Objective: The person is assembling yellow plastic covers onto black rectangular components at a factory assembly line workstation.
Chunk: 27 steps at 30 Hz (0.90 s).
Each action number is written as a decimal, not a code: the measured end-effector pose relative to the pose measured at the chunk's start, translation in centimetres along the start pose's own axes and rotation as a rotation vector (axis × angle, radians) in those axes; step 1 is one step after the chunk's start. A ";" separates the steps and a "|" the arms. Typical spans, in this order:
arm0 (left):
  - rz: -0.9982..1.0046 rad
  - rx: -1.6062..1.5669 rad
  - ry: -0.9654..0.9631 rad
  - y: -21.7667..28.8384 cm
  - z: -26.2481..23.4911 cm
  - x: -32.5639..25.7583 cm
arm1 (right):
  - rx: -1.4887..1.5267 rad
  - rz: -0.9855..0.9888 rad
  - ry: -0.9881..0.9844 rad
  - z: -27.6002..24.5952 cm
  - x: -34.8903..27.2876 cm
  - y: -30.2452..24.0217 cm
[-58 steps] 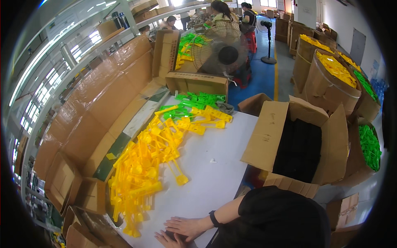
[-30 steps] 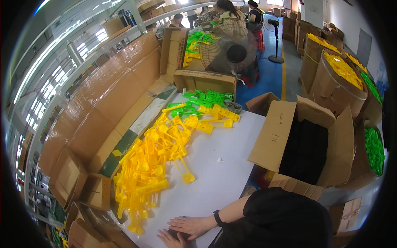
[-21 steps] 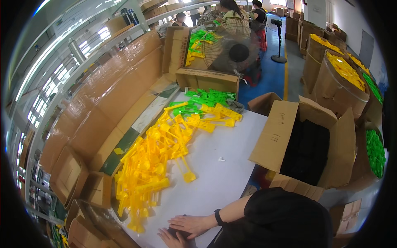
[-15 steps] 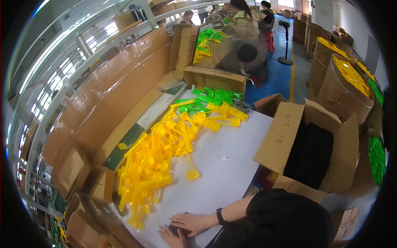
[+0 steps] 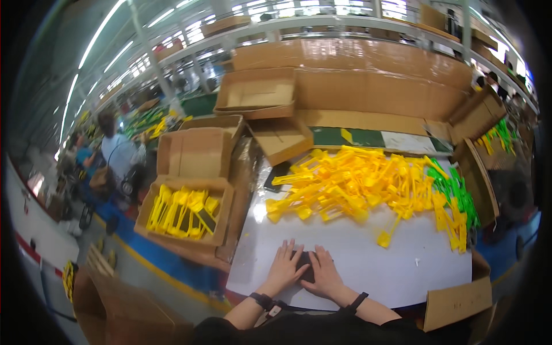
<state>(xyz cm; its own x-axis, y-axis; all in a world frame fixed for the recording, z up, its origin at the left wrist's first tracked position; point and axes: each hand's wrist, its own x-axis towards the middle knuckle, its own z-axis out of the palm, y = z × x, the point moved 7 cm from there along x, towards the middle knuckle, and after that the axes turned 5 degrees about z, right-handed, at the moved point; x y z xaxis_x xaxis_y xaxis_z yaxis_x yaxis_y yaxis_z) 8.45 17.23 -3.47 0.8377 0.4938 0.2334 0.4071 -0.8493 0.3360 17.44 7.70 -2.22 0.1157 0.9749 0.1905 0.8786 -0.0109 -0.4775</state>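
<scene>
Both hands lie palm down on the white tabletop point(image 5: 356, 267) near its front edge. Flat fingers of my left hand point(image 5: 283, 267) rest over the left side of a small black flat piece point(image 5: 307, 263); it could be cloth or a pad, I cannot tell which. My right hand point(image 5: 323, 272) covers its right side, also with fingers stretched out. Beyond them spreads a heap of yellow plastic parts point(image 5: 351, 184) with long thin handles. Bright green plastic parts point(image 5: 461, 192) adjoin the heap on the right.
An open carton point(image 5: 224, 230) of yellow parts stands left of the table. Empty-looking cardboard boxes point(image 5: 256, 95) are stacked behind it, beside a tall cardboard barrier point(image 5: 385, 92). Another carton flap point(image 5: 460, 302) juts up at the front right. A person point(image 5: 118, 149) is in the left background.
My view has swung left, bringing the carton of yellow parts into sight. Both hands stay on the black piece; they now lie side by side instead of close together, the right above the left.
</scene>
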 end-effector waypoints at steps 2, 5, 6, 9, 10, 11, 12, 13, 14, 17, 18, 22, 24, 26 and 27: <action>-0.010 0.053 -0.065 0.3 -0.3 0.0 | 0.094 0.025 0.062 -0.2 -0.1 0.1; -0.059 0.112 -0.051 -0.4 -0.6 -0.5 | 0.088 0.046 0.063 0.7 0.4 0.9; -0.088 0.081 -0.069 -0.4 -0.2 -0.4 | 0.163 0.068 0.080 0.8 0.1 1.6; -0.059 0.076 -0.052 0.7 -0.4 0.2 | 0.207 0.040 0.168 0.2 -0.5 2.8; -0.042 0.055 -0.027 1.1 -0.5 0.4 | 0.203 0.044 0.179 0.0 -0.5 3.0; -0.036 0.056 -0.007 1.4 -0.8 0.4 | 0.201 0.059 0.183 -0.1 -0.7 3.0; -0.060 0.042 0.027 1.3 -0.9 0.0 | 0.200 0.042 0.218 -0.4 -0.7 2.5; -0.071 0.032 0.059 1.4 -1.2 -0.3 | 0.209 0.028 0.203 -0.4 -0.8 2.2; -0.091 0.035 0.060 1.3 -1.4 -0.7 | 0.243 0.076 0.224 -0.5 -1.0 2.3; -0.186 0.098 0.137 0.7 -2.4 -2.6 | 0.307 0.123 0.280 -1.2 -1.9 2.3; -0.207 0.081 0.141 0.4 -2.3 -3.3 | 0.302 0.155 0.287 -1.4 -2.7 2.4; -0.191 -0.025 0.150 -0.8 -0.9 -4.4 | 0.260 0.245 0.401 -3.7 -6.0 4.2; -0.209 -0.117 0.181 -1.8 -0.4 -4.6 | 0.302 0.313 0.505 -5.5 -8.5 5.4; -0.237 -0.095 0.176 -3.1 0.4 -5.7 | 0.242 0.309 0.555 -6.6 -9.6 7.1; -0.248 -0.061 0.185 -4.1 0.5 -6.4 | 0.257 0.313 0.596 -7.5 -9.6 7.6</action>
<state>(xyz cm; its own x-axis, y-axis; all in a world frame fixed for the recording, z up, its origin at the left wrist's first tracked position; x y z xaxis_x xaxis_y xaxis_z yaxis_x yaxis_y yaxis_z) 1.62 17.44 -6.81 0.6329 0.7148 0.2976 0.5632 -0.6888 0.4565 26.48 -3.40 -1.24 0.6420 0.6465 0.4121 0.6344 -0.1462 -0.7591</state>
